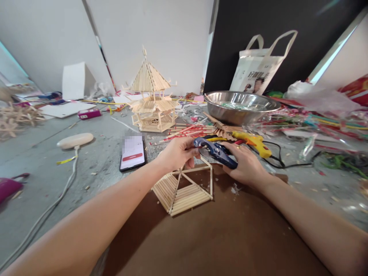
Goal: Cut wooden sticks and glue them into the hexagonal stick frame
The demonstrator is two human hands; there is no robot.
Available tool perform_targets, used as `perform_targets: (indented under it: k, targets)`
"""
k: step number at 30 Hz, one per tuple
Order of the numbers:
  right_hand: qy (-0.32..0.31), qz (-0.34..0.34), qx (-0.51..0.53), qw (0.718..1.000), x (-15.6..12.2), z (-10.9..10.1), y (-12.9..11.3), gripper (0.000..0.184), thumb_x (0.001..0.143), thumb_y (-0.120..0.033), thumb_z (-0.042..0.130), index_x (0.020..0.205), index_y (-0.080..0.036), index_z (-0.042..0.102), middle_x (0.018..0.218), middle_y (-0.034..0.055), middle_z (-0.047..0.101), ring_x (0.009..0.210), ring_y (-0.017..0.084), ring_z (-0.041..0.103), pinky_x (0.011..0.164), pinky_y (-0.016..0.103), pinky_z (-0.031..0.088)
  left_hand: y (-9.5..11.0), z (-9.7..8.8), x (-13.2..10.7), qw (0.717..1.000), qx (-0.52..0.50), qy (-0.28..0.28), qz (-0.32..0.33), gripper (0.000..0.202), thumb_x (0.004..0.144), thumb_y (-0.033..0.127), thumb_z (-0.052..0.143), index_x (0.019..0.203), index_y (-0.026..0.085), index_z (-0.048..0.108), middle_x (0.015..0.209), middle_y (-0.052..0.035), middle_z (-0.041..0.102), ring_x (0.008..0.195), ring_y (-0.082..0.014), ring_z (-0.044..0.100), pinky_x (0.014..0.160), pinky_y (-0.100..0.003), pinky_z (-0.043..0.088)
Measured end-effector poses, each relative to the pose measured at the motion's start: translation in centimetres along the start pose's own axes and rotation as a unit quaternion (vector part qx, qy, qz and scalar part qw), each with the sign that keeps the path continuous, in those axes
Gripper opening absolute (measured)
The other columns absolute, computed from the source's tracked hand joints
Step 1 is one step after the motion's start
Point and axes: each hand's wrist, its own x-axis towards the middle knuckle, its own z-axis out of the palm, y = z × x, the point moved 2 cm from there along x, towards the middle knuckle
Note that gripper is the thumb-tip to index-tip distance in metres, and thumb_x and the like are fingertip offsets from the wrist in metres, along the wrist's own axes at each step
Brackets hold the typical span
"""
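Note:
A partly built hexagonal roof of thin wooden sticks [184, 191] lies on a brown board [218, 237] in front of me. My left hand [176, 153] is curled, fingers pinched at the far corner of the stick roof, touching the front of the cutter. My right hand [244, 165] grips a blue-handled cutter [215, 150] just beyond the roof. A finished stick pagoda [152, 99] stands further back on the grey table.
A phone [132, 153] lies left of my hands. A yellow glue gun [254, 142] with black cord lies right, behind it a steel bowl [241, 103] and a tote bag [258, 69]. Loose sticks, scraps and plastic wrappers litter the right; a white cable [57, 199] runs left.

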Motion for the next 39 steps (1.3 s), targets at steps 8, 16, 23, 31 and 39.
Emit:
perform_targets:
  k: [8,16,23,31,39]
  targets:
    - [-0.003,-0.001,0.006,1.0,0.0,0.0,0.1,0.052,0.061,-0.026,0.05,0.111,-0.018,0.04,0.092,0.0074,0.057,0.085,0.022,0.051,0.07,0.033,0.04,0.2,0.1,-0.1,1.0,-0.002,0.001,-0.015,0.017,0.074,0.03,0.046,0.066,0.015,0.046,0.047,0.0026,0.05,0.04,-0.0074,0.05,0.04,-0.017,0.038]
    - [-0.014,0.01,0.013,1.0,-0.1,-0.1,0.0,0.05,0.06,-0.026,0.05,0.109,-0.017,0.042,0.096,0.0071,0.058,0.083,0.021,0.054,0.07,0.031,0.042,-0.5,0.1,0.0,1.0,0.008,-0.003,-0.005,0.023,0.074,0.036,0.045,0.069,0.014,0.048,0.052,0.0011,0.053,0.043,-0.0075,0.052,0.042,-0.017,0.04]
    - [-0.024,0.021,0.015,0.999,-0.2,-0.1,0.1,0.046,0.06,-0.025,0.05,0.106,-0.021,0.043,0.093,0.0047,0.06,0.078,0.021,0.057,0.064,0.029,0.043,-0.8,0.3,0.0,1.0,0.004,-0.004,-0.013,0.021,0.075,0.033,0.044,0.072,0.013,0.049,0.054,0.0,0.055,0.042,-0.0068,0.052,0.039,-0.016,0.039]
    - [-0.03,0.044,0.019,0.998,-0.3,-0.1,0.2,0.042,0.06,-0.026,0.05,0.101,-0.022,0.047,0.083,0.003,0.062,0.071,0.019,0.058,0.06,0.028,0.042,-1.0,0.3,-0.1,1.0,-0.019,-0.005,-0.015,0.021,0.076,0.034,0.044,0.073,0.014,0.049,0.053,0.0002,0.054,0.042,-0.0067,0.052,0.039,-0.016,0.038]
    - [-0.044,0.072,0.02,0.996,-0.3,-0.1,0.2,0.033,0.061,-0.029,0.049,0.094,-0.022,0.05,0.071,0.001,0.062,0.063,0.018,0.057,0.056,0.026,0.041,-0.8,0.3,0.0,0.997,-0.067,0.002,-0.022,0.013,0.074,0.027,0.046,0.072,0.014,0.045,0.058,0.0016,0.052,0.04,-0.0051,0.05,0.038,-0.015,0.04]
